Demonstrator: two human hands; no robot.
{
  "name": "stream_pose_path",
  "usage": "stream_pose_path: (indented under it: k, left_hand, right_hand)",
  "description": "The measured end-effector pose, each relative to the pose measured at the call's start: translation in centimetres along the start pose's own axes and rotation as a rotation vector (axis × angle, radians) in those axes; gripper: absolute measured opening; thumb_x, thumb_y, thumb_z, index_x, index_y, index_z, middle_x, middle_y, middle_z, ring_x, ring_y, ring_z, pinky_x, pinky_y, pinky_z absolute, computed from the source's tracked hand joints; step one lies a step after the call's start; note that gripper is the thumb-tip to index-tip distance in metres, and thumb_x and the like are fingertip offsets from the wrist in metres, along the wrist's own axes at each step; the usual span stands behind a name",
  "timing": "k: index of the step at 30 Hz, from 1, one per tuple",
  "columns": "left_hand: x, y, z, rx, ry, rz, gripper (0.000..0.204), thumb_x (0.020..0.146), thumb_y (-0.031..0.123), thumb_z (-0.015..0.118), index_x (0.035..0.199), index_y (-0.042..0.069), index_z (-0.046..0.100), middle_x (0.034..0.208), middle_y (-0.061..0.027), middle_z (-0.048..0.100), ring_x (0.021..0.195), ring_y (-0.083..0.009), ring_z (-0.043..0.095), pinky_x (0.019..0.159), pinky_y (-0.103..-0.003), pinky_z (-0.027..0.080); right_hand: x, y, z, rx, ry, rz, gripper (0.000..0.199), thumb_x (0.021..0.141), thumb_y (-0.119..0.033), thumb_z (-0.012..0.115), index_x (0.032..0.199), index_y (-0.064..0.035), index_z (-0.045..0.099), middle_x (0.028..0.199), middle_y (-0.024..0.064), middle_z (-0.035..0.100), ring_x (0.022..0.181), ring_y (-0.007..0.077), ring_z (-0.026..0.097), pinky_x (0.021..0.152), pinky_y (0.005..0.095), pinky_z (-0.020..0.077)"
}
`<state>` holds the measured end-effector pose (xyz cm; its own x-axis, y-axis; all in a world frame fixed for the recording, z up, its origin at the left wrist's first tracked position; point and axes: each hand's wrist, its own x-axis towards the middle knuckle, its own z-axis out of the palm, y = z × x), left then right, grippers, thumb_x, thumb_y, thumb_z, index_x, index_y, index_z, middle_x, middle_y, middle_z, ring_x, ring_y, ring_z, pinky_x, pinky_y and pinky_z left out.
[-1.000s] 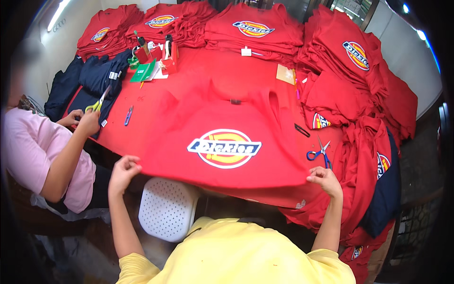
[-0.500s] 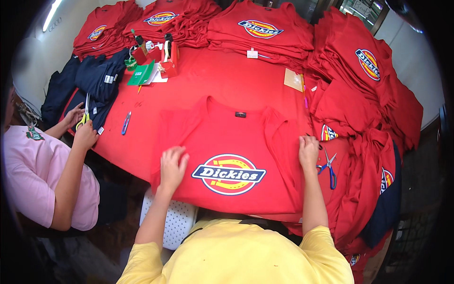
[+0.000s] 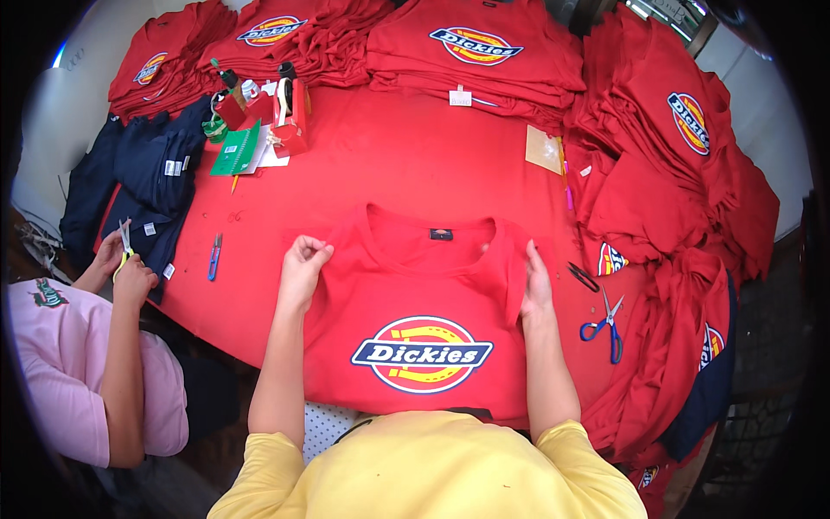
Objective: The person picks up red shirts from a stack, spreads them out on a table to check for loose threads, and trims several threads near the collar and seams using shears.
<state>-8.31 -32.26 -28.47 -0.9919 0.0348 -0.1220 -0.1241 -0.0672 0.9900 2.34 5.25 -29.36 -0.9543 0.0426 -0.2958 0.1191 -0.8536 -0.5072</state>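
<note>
A red T-shirt (image 3: 415, 298) with a large oval printed logo lies in front of me, its neckline pointing away. My left hand (image 3: 303, 270) is closed in a pinch at the shirt's left shoulder. On the other side, my right hand (image 3: 536, 284) rests along the sleeve edge with its fingers stretched out; the thumb is partly hidden by the fabric. Just right of that hand lie black thread snips (image 3: 584, 277) and blue-handled scissors (image 3: 608, 327), touched by neither hand.
Red shirt stacks (image 3: 475, 65) line the far edge; more heap at right (image 3: 683, 173). At left, a person in pink (image 3: 95, 363) holds yellow-handled scissors (image 3: 124, 246) beside dark garments (image 3: 160, 164). Blue snips (image 3: 214, 258), a green notebook (image 3: 235, 151) and a red tape dispenser (image 3: 294, 121) sit nearby.
Both hands have moved up the shirt, toward its shoulders. My right hand has come away from the black snips, and my left has closed on the fabric. The shirt sits nearer my body.
</note>
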Motion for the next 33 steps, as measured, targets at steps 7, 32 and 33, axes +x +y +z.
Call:
stream_pose_path:
  k: [7,32,33]
  left_hand:
    - [-4.3,3.3,2.7,-0.679,-0.243,-0.605,0.020,0.093,0.013,0.060,0.110,0.003,0.058,0.109,-0.0094,0.065,0.103,-0.0174,0.062,0.094,-0.033,0.049]
    - [-3.8,-0.3,4.8,-0.641,-0.466,-0.743,0.059,0.094,0.054,0.052,0.118,0.000,0.057,0.117,-0.0161,0.060,0.105,-0.0232,0.059,0.099,-0.034,0.044]
    - [-4.6,-0.2,6.0,-0.525,-0.482,-0.743,0.066,0.092,0.063,0.045,0.114,0.002,0.056,0.118,-0.0165,0.061,0.113,-0.0255,0.057,0.104,-0.037,0.042]
  right_hand:
    - [4.4,-7.4,-1.5,-0.062,-0.184,-0.144,0.047,0.101,-0.029,0.042,0.131,0.0061,0.046,0.132,0.0203,0.054,0.124,0.0325,0.051,0.105,0.0458,0.0410]
    - [6.3,-5.4,-1.6,-0.191,0.006,0.025,0.048,0.101,-0.031,0.043,0.136,0.0021,0.042,0.136,0.0165,0.051,0.128,0.0305,0.048,0.107,0.0447,0.0389]
    - [6.4,-5.5,-1.6,-0.191,0.014,0.030,0.049,0.101,-0.031,0.041,0.137,0.0027,0.041,0.137,0.0170,0.050,0.130,0.0305,0.047,0.109,0.0447,0.0370]
